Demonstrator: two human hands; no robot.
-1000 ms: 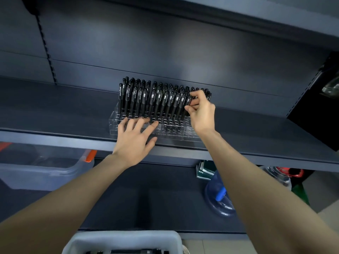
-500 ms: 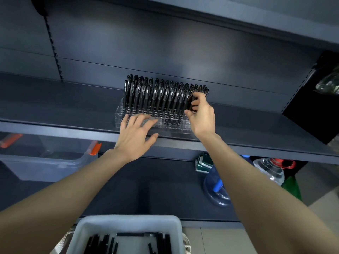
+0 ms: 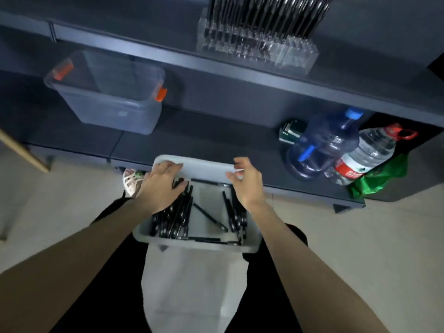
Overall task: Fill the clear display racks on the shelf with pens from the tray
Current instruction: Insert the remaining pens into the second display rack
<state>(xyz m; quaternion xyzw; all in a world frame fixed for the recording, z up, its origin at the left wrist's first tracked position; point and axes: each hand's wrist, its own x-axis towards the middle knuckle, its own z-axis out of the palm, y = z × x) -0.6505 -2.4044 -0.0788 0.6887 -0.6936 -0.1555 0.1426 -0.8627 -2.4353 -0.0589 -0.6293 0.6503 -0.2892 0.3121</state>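
Counting what's in view: 1 white tray [image 3: 206,164], 1 clear display rack [image 3: 290,52], 2 hands.

The tray sits low in front of the person, between the legs, with its far rim by the front edge of the bottom shelf. The pens in it are black and fall into groups:
- A left pile [image 3: 175,219] that's too blurred and overlapped to count. The long axes run near-to-far along the left wall.
- 1 lone pen [image 3: 209,217] in the middle, lying diagonally from far-left to near-right.
- A right bunch [image 3: 236,212] of a few pens, also running near-to-far, along the right wall.
- At least 1 crosswise pen [image 3: 204,239], lying left-to-right against the near wall.

The left hand [image 3: 161,186] is palm down on the far end of the left pile with its fingers bent onto the pens. I can't tell if it's actually pinching any.

The right hand [image 3: 247,183] hovers over the tray's right side with thumb and fingers apart and loosely curved, holding nothing.

The rack is up on the upper shelf [image 3: 144,44]. It's packed with rack pens [image 3: 264,15] standing on end, their tops cut off by the frame.

Also around: 1 clear storage bin [image 3: 113,111] with 2 orange latches [image 3: 160,94], 1 blue water jug [image 3: 329,140], 1 clear bottle [image 3: 367,150] with a red cap, and 1 green bag [image 3: 379,176].
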